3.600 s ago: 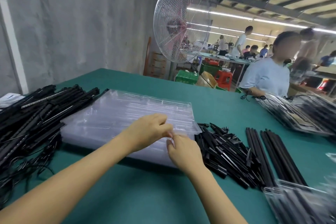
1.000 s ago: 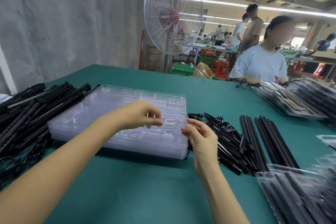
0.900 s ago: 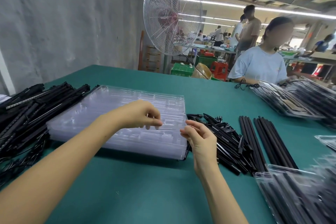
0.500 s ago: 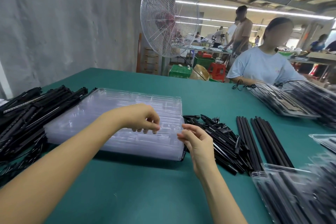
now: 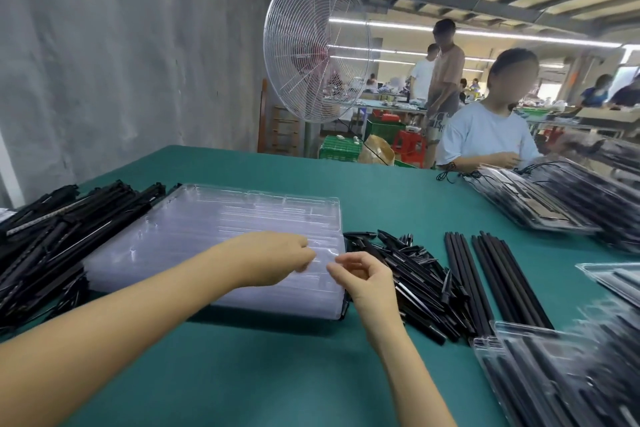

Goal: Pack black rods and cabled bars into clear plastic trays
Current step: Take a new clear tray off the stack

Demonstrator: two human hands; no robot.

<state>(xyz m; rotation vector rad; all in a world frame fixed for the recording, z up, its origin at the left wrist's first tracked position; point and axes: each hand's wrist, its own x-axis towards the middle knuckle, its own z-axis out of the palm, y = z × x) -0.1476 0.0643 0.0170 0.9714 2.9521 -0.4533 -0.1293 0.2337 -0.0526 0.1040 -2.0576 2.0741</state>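
Nearest the camera, lower right of the frame, a filled tray (image 5: 554, 374) of black pieces sat blurry on the green table (image 5: 242, 374). Just above centre, both hands met at the near right corner of the stack of clear trays (image 5: 207, 229). The left hand (image 5: 273, 258) was curled knuckles-up with its fingertips down on the top tray. The right hand (image 5: 363, 274) had thumb and forefinger nearly closed at the edge (couldn't tell if either one actually had a lip pinched, clear plastic hides everything). My guess is these trays are feather-light, flimsy and nested tight, so peeling one off by the corner lip beats grabbing the middle, which would just flex. Right of the stack lay the short black rods (image 5: 408, 274), touching its edge, then the long black rods (image 5: 491, 274) in neat rows. Both look stiff and easy to grab mid-length. The cabled bars (image 5: 52, 236) were heaped at the left edge, and their cords will probably snag. Further back were a coworker (image 5: 485, 135) and a fan (image 5: 315, 45).
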